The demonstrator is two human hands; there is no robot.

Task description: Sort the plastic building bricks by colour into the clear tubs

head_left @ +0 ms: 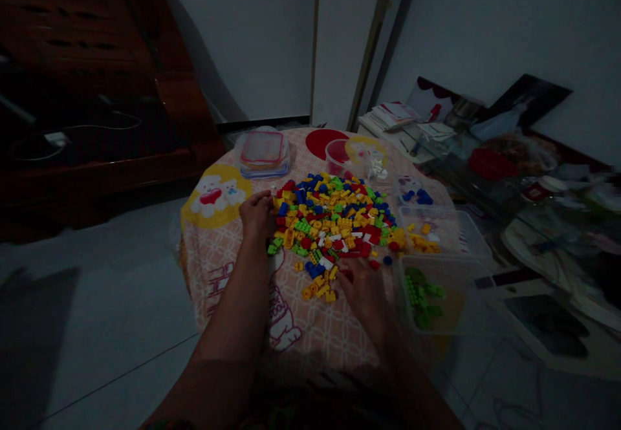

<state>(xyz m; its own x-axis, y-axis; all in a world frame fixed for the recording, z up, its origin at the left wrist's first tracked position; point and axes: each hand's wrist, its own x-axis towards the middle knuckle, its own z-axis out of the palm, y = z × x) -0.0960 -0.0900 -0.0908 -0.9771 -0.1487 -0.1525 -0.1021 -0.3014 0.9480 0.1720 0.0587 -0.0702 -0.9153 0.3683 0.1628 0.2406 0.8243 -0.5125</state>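
Note:
A heap of small red, yellow, blue and green building bricks (pixel 334 223) covers the middle of a small table (pixel 223 268) with a patterned cloth. My left hand (pixel 257 213) rests at the heap's left edge, fingers curled into the bricks. My right hand (pixel 363 291) lies at the heap's near edge, fingers bent down on the bricks there. What either hand grips is hidden in the dim light. Clear tubs stand to the right: one with green bricks (pixel 424 294), one with yellow bricks (pixel 427 236), one with blue bricks (pixel 420 196).
Stacked clear lidded boxes (pixel 262 152) and a round clear tub (pixel 339 155) stand at the table's far side. A dark wooden bench (pixel 97 94) fills the left. A cluttered glass table (pixel 509 178) with papers lies right. Pale floor tiles (pixel 97 326) surround the table.

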